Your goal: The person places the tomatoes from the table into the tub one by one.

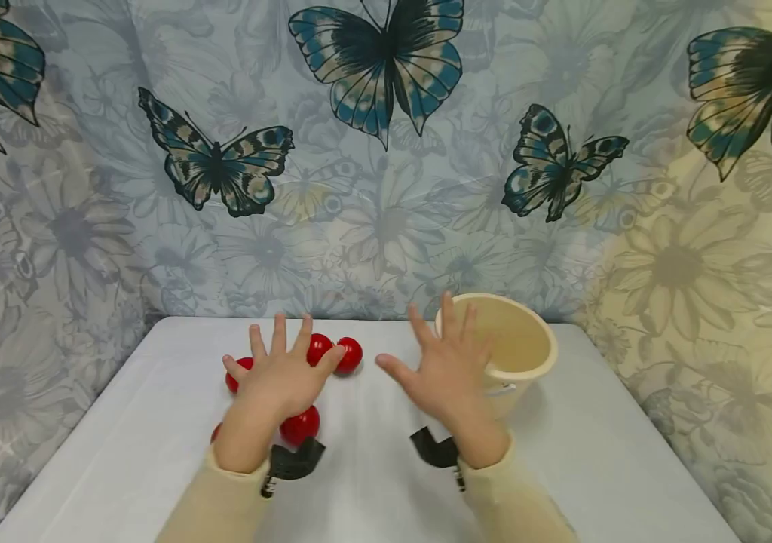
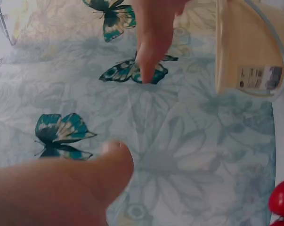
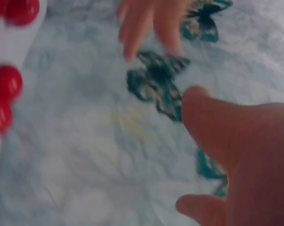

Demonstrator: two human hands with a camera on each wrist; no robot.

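Note:
My left hand (image 1: 283, 383) is held out with its fingers spread and nothing in it. It overlaps a group of several glossy red balls (image 1: 300, 427) on the left half of the white table; a few are partly hidden behind the hand and wrist. To the right, my right hand (image 1: 450, 373) is likewise spread wide and holds nothing. Behind it stands a cream bucket (image 1: 528, 381), upright, its left side partly covered by the hand. The left wrist view shows the bucket's grey handle (image 2: 279, 49) and a printed label (image 2: 260, 77).
The white table (image 1: 372, 483) ends at a hanging cloth (image 1: 386, 249) printed with flowers and butterflies, which also runs along both sides. Black straps (image 1: 296, 458) sit at both wrists, below beige sleeves.

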